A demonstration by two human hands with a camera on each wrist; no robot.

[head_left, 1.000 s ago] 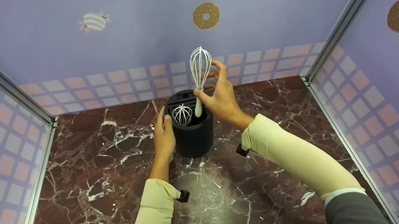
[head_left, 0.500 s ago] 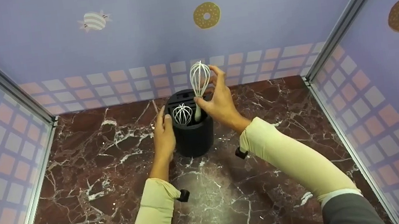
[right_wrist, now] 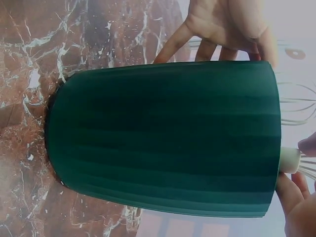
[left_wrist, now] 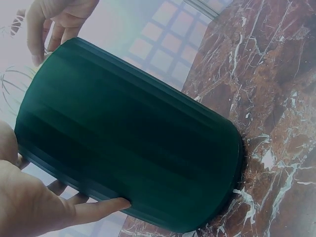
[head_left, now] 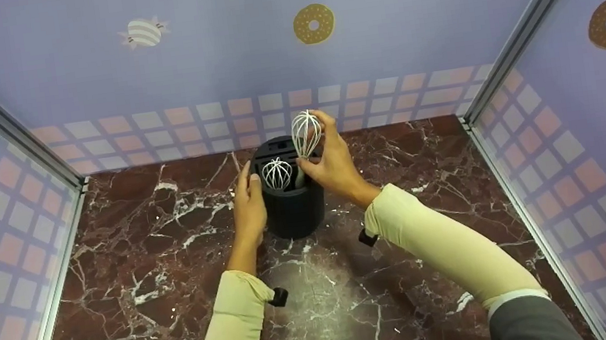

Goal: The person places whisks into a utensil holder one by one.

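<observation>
A ribbed cylindrical utensil holder (head_left: pixel 295 215) stands upright on the marble surface; it looks black from the head and dark green in both wrist views. My left hand (head_left: pixel 249 209) rests along its left side, fingers fairly straight, with the thumb (left_wrist: pixel 101 210) against the wall. Over the front right of the opening, my right hand (head_left: pixel 336 162) pinches a whisk (head_left: pixel 307 133) near where wires meet handle. Its pale green handle (right_wrist: pixel 290 160) points down into the holder, the lower part hidden inside. A second whisk (head_left: pixel 278 174) stands in the front left, wire head up.
Slots (head_left: pixel 276 147) line the back of the holder's top. Reddish-brown marble (head_left: pixel 165 281) spreads around it. Purple patterned panels (head_left: pixel 218 58) rise behind and at both sides, joined by metal corner posts (head_left: pixel 518 24).
My right hand has lowered the whisk, and its handle has sunk from above the opening into the holder. The left hand and the holder have stayed in place.
</observation>
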